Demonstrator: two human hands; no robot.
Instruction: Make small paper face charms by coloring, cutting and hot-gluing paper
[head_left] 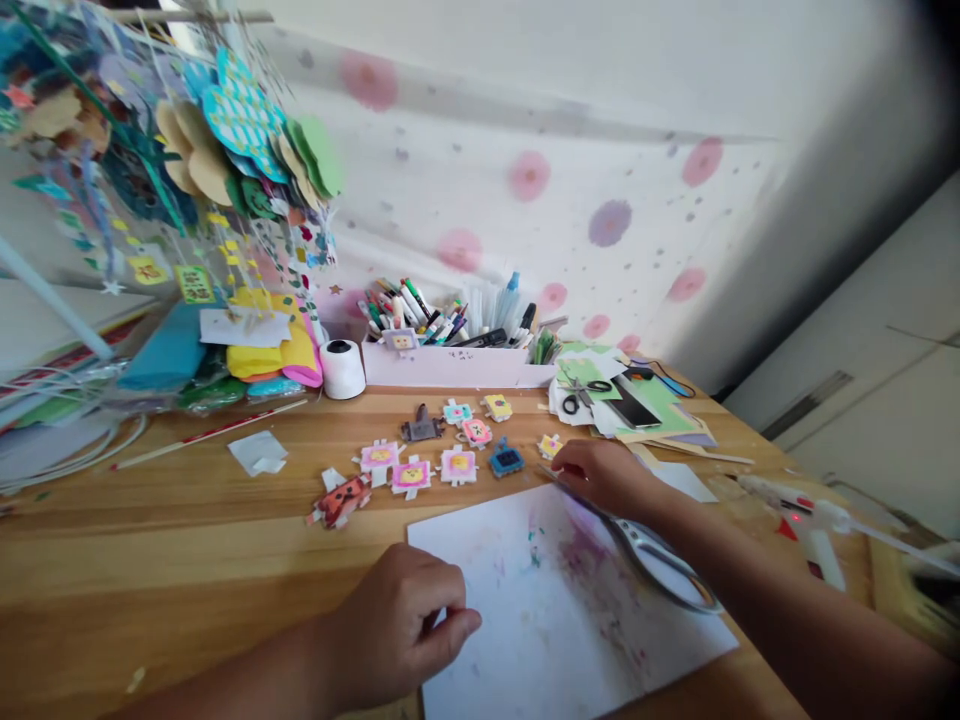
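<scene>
A white sheet (525, 600) with coloured smudges lies on the wooden table (225, 560). My left hand (412, 625) rests curled over the sheet's left edge, with nothing visible in it. At the sheet's far edge, my right hand (600, 475) has its fingers bent down beside the blades of large silver scissors (652, 560); whether they grip anything is hidden. Just beyond those fingers lies a small yellow paper piece (550, 446). Several small drawn paper figures sit farther left, among them a blue one (506, 459), a pink-edged one (458, 464) and a red one (343, 500).
Behind stands a white box (457, 368) of pens, with a white thread spool (343, 370) to its left. Black-handled scissors (581, 390) lie on green papers at back right. A glue gun (810, 515) is at right. Paper decorations (244, 115) hang at upper left.
</scene>
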